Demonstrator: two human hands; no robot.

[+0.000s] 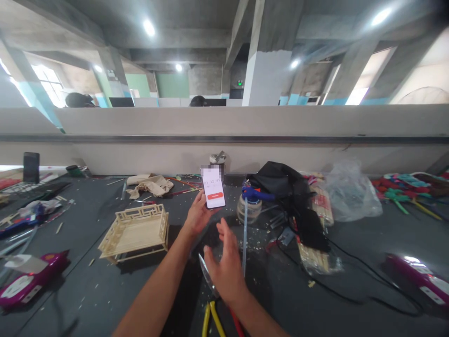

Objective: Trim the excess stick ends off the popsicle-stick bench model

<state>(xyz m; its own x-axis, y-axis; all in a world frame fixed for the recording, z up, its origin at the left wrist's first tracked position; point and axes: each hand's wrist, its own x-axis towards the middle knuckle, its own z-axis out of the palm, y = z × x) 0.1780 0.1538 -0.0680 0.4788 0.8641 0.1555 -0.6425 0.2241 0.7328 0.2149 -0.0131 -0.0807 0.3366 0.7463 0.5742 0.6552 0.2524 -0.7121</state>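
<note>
My left hand [198,215] is closed around the lower left part of a smartphone [213,187], whose lit white screen with an orange button faces me. Just below and to the right, my right hand [226,262] holds nothing; its fingers are apart and raised. Under the right hand lies a tool with a pointed metal blade [206,274], partly hidden. Yellow handles [212,320] show close to the front edge of the view. To the left of my left arm stands a small wooden model bed [140,231] built from thin sticks.
A blue glue gun [257,194] rests on a glass jar [249,210], with a glue stick [245,234] hanging down. Right of it are a black bag [287,187], stick packs [315,257], cables and a plastic bag [351,192]. Purple power strips [33,283] lie on both sides.
</note>
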